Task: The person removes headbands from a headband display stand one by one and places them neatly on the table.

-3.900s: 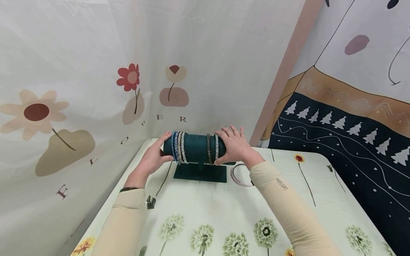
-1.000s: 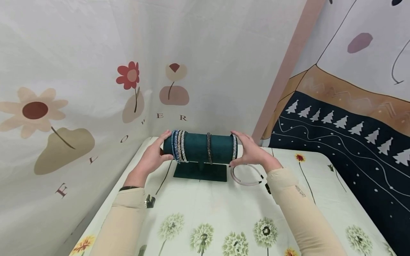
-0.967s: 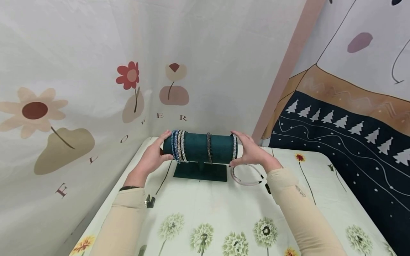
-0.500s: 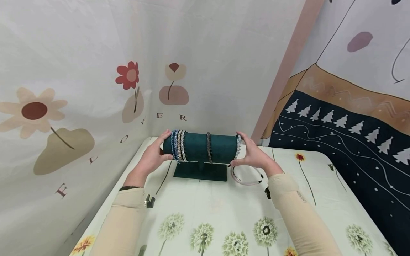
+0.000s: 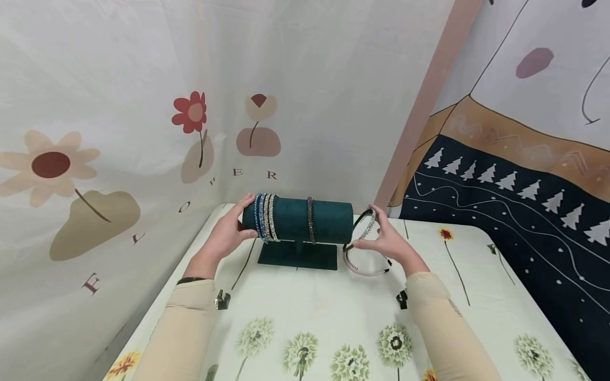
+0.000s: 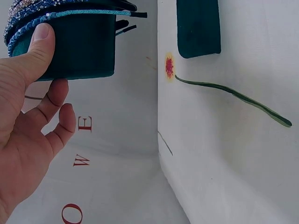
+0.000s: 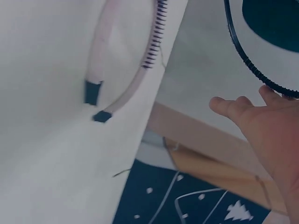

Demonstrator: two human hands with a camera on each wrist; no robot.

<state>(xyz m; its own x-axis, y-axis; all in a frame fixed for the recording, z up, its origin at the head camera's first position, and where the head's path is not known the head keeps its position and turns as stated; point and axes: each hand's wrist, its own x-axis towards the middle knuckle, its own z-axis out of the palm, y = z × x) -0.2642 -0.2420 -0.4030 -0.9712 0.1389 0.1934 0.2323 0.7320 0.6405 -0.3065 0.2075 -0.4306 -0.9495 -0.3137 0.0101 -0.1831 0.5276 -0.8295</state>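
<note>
A dark green padded roll point(image 5: 329, 222) on a flat green base point(image 5: 297, 256) carries several blue and silvery headbands point(image 5: 265, 218) at its left end and a dark one point(image 5: 312, 220) right of its middle. My left hand point(image 5: 226, 235) grips the roll's left end; in the left wrist view the left hand point(image 6: 32, 121) has its thumb by a blue braided band point(image 6: 28, 30). Off the roll's right end, my right hand point(image 5: 393, 243) holds a silvery headband point(image 5: 368, 226) by its sides. In the right wrist view the right hand point(image 7: 271, 130) touches its dark toothed band point(image 7: 250, 65).
A pale pink headband point(image 5: 364, 273) lies on the flower-printed table cover point(image 5: 324, 301), right of the base, beneath the right hand. A light printed curtain point(image 5: 324, 106) hangs behind the table, and a dark cloth with white trees point(image 5: 505, 211) is at the right.
The right hand has moved to the right, drawing the silvery headband along the roll and off its right end. The left hand has stayed on the left end.
</note>
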